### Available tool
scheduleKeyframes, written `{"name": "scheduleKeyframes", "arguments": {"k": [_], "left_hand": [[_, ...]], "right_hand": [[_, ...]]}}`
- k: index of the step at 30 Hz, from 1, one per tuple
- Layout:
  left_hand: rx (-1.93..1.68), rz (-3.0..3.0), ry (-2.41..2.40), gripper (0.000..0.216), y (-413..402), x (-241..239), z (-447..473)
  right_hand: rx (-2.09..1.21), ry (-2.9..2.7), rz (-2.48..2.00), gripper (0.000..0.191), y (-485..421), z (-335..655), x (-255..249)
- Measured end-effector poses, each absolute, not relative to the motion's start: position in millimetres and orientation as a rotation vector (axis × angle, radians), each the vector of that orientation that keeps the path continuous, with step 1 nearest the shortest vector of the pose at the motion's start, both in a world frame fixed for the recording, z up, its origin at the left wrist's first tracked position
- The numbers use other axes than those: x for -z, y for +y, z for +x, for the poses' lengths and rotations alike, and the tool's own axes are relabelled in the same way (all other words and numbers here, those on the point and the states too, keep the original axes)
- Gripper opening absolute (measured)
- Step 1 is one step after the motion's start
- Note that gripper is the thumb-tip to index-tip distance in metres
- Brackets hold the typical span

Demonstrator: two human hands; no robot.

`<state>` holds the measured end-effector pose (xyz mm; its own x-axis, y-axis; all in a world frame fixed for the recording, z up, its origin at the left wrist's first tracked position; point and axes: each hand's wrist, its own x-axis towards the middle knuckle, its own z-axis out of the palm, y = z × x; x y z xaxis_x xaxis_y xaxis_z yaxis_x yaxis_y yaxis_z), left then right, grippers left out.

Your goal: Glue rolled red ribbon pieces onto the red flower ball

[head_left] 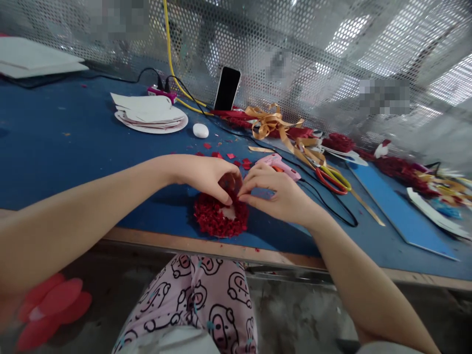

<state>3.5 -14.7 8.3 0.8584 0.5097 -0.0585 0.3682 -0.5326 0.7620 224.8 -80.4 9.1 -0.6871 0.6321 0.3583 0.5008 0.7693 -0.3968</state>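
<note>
A round piece covered in dark red ruffled petals (217,219) lies on the blue table (73,142) near its front edge, with a small bare white patch near its top. My left hand (204,174) and my right hand (275,189) meet just above it. Both pinch a small dark red petal piece (229,183) between their fingertips. The fingers of both hands are curled and closed on it.
A pink glue gun (280,164) lies just behind my right hand, its black cord running right. Yellow-handled scissors (334,178), gold ribbon (275,123), a stack of white card shapes (149,115), a phone (227,88) and red scraps (221,155) lie further back.
</note>
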Motion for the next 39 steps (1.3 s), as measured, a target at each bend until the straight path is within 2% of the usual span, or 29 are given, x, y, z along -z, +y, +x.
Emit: {"name": "scheduleKeyframes", "arguments": {"k": [13,39], "left_hand": [[-0.267,2.113,0.691,0.021,-18.0,-4.7,9.5],[-0.282,2.1,0.693,0.023,-16.9,-3.5,8.6]], "right_hand": [[-0.14,-2.645,-0.815,0.013,-82.6,216.9,-3.3],[-0.084,-2.64,-0.802,0.014,-82.5,217.5,-3.3]]}}
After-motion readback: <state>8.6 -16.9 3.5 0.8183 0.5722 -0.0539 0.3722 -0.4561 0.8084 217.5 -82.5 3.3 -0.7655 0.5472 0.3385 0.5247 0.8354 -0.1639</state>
